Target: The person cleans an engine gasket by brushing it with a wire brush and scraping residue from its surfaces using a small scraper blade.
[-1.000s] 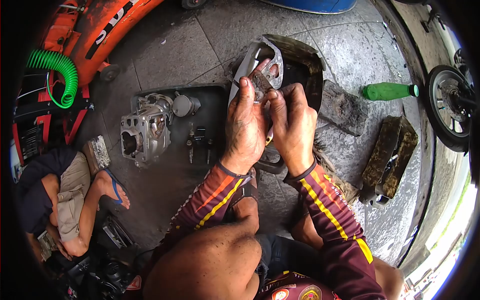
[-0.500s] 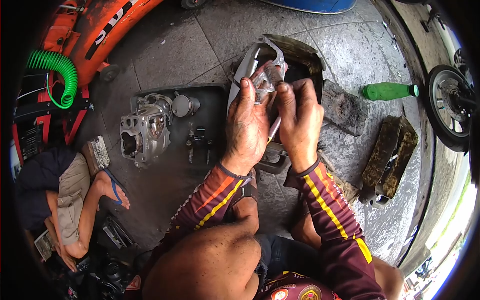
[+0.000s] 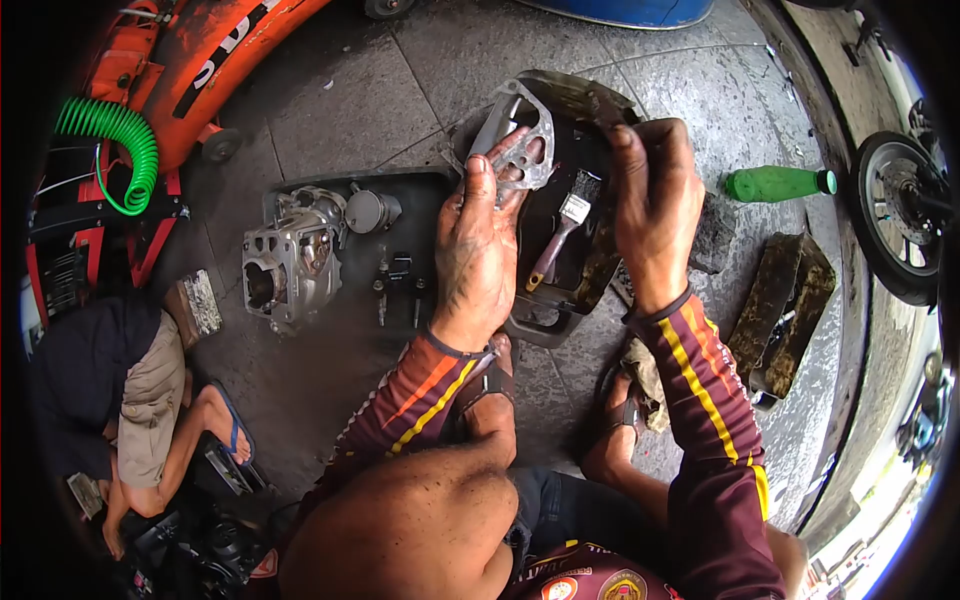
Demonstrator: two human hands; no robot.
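My left hand point(image 3: 478, 255) is wrapped around a grey metal engine cover point(image 3: 528, 150) with several holes, holding it above a dark, grimy tray point(image 3: 590, 285). Its thumb points up along the near edge of the part. My right hand point(image 3: 658, 205) hovers over the tray's right side, apart from the cover, thumb and fingers drawn together. Whatever is pinched there, if anything, cannot be made out against the dark tray wall. Inside the tray lies a paintbrush point(image 3: 562, 232) with dark bristles and a purplish handle, touched by neither hand.
Left of the tray, a metal engine block point(image 3: 292, 262) and a piston point(image 3: 370, 210) sit on a black tray point(image 3: 428, 185) beside several bolts. A green bottle point(image 3: 775, 184) and a dirty metal box point(image 3: 785, 315) lie right. Another person's foot point(image 3: 228, 425) is at left.
My right hand has moved right, away from the engine cover, uncovering the paintbrush in the tray. The left hand has shifted slightly left and turned the cover so its holed face shows.
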